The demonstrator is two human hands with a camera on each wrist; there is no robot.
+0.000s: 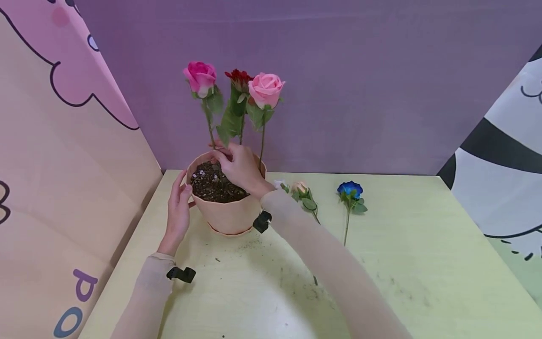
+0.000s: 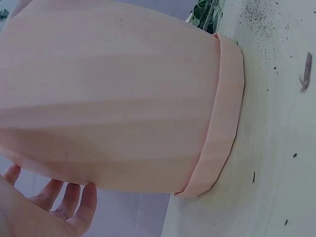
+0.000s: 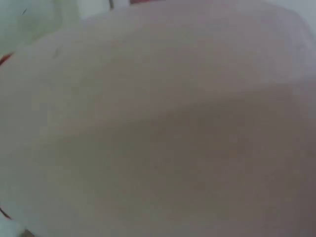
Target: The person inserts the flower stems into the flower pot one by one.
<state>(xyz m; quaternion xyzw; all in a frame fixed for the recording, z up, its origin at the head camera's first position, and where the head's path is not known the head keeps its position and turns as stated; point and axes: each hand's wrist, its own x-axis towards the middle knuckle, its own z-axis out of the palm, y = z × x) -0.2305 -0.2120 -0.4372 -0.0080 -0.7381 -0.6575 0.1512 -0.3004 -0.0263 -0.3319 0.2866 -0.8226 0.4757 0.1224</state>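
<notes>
The right sleeve (image 1: 328, 263) leads to the right hand (image 1: 240, 165), which pinches the magenta rose (image 1: 201, 78) low over the pot (image 1: 224, 214) — stem near-upright, bloom above. The left hand (image 1: 179, 212), fingers extended, touches the pot's left side.

Pot (image 3: 163, 118), one: pale pinkish-beige, very near and out of focus, its wall filling most of the right wrist view; one broad band lighter, another darker, a slanting line between. Reddish edging (image 3: 6, 58), thin, visible in two short lengths at left. Bench (image 3: 42, 37), part only: pale greenish, past the pot. Dark sliver (image 3: 111, 4) and red strip (image 3: 146, 1): blurred, unidentified.
</notes>
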